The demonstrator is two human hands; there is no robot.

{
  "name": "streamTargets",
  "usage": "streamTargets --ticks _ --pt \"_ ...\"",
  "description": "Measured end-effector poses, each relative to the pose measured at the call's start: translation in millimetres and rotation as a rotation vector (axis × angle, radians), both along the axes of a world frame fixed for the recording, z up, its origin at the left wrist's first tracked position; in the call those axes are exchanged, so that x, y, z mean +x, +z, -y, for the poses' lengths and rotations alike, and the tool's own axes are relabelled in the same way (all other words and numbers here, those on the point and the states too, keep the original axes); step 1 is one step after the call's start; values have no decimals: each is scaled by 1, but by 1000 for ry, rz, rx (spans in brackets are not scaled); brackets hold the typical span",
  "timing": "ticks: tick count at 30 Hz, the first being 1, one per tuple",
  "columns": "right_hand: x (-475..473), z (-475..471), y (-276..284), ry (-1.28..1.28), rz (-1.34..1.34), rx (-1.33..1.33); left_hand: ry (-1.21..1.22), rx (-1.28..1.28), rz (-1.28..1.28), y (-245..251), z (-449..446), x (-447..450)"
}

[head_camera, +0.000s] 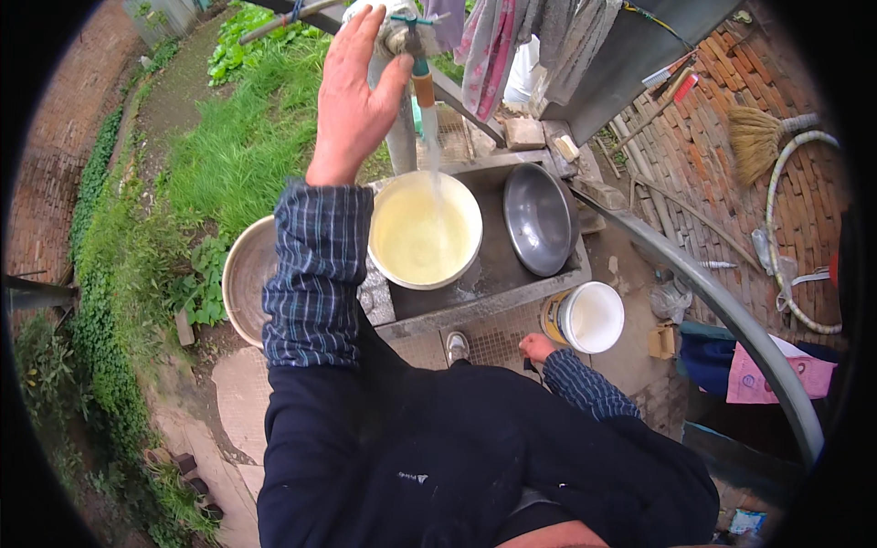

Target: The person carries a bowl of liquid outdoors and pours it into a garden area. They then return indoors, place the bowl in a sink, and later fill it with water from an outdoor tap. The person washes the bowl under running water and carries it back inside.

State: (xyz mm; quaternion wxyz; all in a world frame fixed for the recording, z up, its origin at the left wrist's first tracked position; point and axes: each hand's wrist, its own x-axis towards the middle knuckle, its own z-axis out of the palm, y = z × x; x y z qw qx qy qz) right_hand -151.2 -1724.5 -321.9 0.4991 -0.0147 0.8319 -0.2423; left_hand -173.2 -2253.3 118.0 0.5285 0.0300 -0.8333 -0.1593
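Beside the outdoor tap (pixel 412 41) my left hand (pixel 357 99) is raised with its fingers extended, the thumb next to the tap body; whether it touches is hard to tell. Water runs from the tap's short hose into a pale yellow basin (pixel 425 229), which stands in a stone sink (pixel 473 301). Tilted at the sink's right side is a grey metal basin (pixel 540 219). Low near my body, my right hand (pixel 538 347) has curled fingers near a dark strap, left of a white plastic bucket (pixel 595 317); its grip is unclear.
A round, shallow tub (pixel 248 281) stands left of the sink, partly behind my sleeve. Cloths (pixel 490 55) hang above the sink's far side. A curved metal rail (pixel 719 294) crosses on the right. Beyond it are a straw broom (pixel 754 140) and a hose (pixel 774 226).
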Motion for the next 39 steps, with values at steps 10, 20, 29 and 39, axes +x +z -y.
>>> streamTargets --ticks 10,20,29,39 --pt "14 -29 -16 6 -92 -5 -569 691 78 -17 8 -20" --pt "25 -11 -13 -76 0 -12 -565 746 20 -15 -2 -5" --pt "10 4 15 -91 21 -68 -512 780 60 -9 4 22" --pt "-128 174 267 -242 -493 -784 -159 1043 -143 -9 41 98"
